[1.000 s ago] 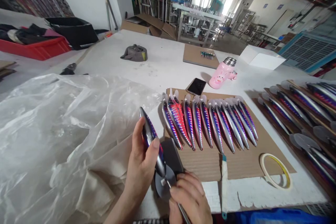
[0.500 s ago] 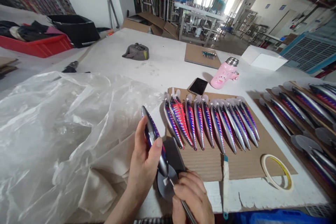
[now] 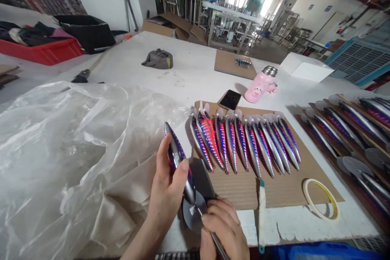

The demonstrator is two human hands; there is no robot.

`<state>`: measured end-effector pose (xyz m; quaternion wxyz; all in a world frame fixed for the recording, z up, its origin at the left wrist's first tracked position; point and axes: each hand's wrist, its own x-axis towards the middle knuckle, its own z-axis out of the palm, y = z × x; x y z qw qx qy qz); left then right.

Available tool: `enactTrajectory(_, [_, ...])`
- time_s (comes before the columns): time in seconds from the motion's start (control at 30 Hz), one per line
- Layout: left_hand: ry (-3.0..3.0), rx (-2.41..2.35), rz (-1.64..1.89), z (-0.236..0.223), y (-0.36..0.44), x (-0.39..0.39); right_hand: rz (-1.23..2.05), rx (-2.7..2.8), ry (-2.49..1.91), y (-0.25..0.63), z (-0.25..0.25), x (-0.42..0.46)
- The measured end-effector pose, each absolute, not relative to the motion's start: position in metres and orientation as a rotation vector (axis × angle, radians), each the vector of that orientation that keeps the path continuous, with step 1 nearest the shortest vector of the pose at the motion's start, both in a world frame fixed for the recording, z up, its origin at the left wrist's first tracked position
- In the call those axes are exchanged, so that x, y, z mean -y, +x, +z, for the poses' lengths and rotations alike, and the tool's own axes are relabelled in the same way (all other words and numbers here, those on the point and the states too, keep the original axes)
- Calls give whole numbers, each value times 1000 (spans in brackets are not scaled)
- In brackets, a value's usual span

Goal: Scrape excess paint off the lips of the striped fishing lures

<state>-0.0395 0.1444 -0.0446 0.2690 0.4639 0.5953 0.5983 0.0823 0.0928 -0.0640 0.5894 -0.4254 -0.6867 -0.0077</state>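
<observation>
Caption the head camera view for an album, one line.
Left hand holds a striped fishing lure, right hand a thin metal tool at its disc.

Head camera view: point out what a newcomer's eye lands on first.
The row of shiny striped fishing lures on a cardboard sheet grabs the eye at centre, with one redder lure near its left end. In front of the row, the left hand grips another lure, while the right hand holds a thin metal tool at that lure's lower end. A big crumpled plastic sheet fills the left side.
</observation>
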Motion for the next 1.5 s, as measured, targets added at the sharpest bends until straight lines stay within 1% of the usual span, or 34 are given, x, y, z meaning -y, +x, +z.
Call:
enactTrajectory(0.27, [1226, -1566, 1623, -46, -40, -145, 10, 1775, -949, 94, -58, -93])
enactTrajectory(0.53, [1238, -1574, 1616, -46, -41, -146, 104, 1713, -1038, 89, -57, -86])
enactTrajectory(0.7, [1232, -1552, 1609, -48, -41, -146, 56, 1638, -1011, 86, -61, -89])
enactTrajectory(1.17, [1228, -1566, 1615, -45, -40, -145, 57, 1618, -991, 84, -64, -93])
enactTrajectory(1.33, [1242, -1587, 1614, -44, -41, -144, 61, 1657, -996, 83, -57, -93])
enactTrajectory(1.5, [1236, -1574, 1614, -45, -40, -144, 12, 1691, -1019, 83, -37, -98])
